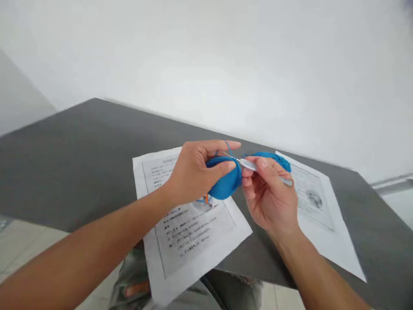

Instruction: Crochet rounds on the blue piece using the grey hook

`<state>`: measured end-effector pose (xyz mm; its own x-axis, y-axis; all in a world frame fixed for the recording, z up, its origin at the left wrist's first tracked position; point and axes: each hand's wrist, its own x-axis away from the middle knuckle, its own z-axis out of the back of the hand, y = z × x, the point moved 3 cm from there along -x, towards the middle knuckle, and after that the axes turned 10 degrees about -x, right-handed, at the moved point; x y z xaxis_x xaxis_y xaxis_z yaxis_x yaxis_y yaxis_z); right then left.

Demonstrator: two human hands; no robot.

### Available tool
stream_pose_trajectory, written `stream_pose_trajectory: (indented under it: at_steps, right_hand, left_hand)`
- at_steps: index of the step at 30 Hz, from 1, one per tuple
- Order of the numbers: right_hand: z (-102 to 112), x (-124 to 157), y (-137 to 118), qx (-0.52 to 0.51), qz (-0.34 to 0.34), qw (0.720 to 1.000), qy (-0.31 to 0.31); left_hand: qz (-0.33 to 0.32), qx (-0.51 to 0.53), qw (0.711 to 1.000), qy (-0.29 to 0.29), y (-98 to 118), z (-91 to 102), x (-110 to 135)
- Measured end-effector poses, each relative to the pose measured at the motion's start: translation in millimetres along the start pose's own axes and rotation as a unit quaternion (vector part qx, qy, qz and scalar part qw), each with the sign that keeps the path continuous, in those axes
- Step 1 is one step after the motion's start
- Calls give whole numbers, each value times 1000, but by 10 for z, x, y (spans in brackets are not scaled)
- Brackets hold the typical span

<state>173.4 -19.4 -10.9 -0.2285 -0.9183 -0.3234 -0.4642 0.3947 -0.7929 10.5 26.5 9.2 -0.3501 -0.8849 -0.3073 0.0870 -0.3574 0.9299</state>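
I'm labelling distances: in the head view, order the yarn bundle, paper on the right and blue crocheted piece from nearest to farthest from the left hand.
1. Blue crocheted piece, held in the left hand.
2. Yarn bundle, to its right.
3. Paper on the right, farther over.

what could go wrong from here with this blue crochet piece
The strand of yarn running over the left hand's index finger might slip off, slackening the work at the hook held in the right hand.
The printed sheet below the blue crochet piece overhangs the table's near edge, so a bump could perhaps slide it off.
The blue yarn bundle sits right behind the right hand and might snag.
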Motion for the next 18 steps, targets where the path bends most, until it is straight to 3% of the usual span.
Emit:
stream_pose_trajectory:
  at_steps: [5,8,12,18]
  right_hand:
    - [-6,84,5,90,115,989,9]
    - [4,110,32,131,148,980,9]
    - [21,115,51,139,144,980,17]
    - [34,82,46,95,87,991,25]
  left_hand:
    - [23,16,999,47,-16,-90,36]
    - [38,16,997,62,-33,-122,47]
    - [34,-5,997,70,-25,-140,65]
    - [52,-16,996,73,-29,-130,66]
